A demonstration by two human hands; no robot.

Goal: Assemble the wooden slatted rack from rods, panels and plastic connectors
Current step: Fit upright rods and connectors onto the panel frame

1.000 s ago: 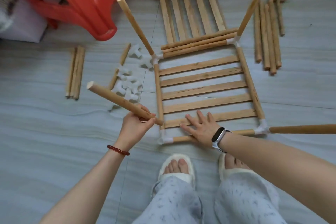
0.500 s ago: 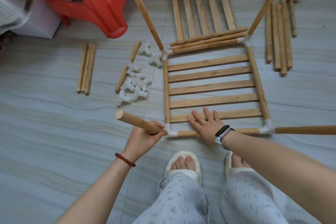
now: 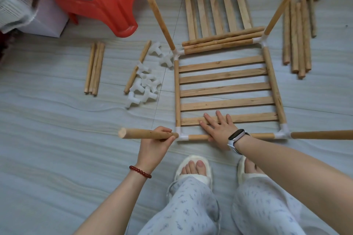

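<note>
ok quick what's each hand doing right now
Left hand: closed around a wooden rod.
Right hand: open, flat on the slatted panel, gripping nothing.

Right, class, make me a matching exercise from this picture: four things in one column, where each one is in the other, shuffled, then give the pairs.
Things
1. left hand
2. right hand
3. stool
4. connector pile

Places
A. flat on the panel's near slat
B. floor, left of the frame
C. gripping a rod at the near-left corner
D. far left

Pairs: 1-C, 2-A, 3-D, 4-B
</note>
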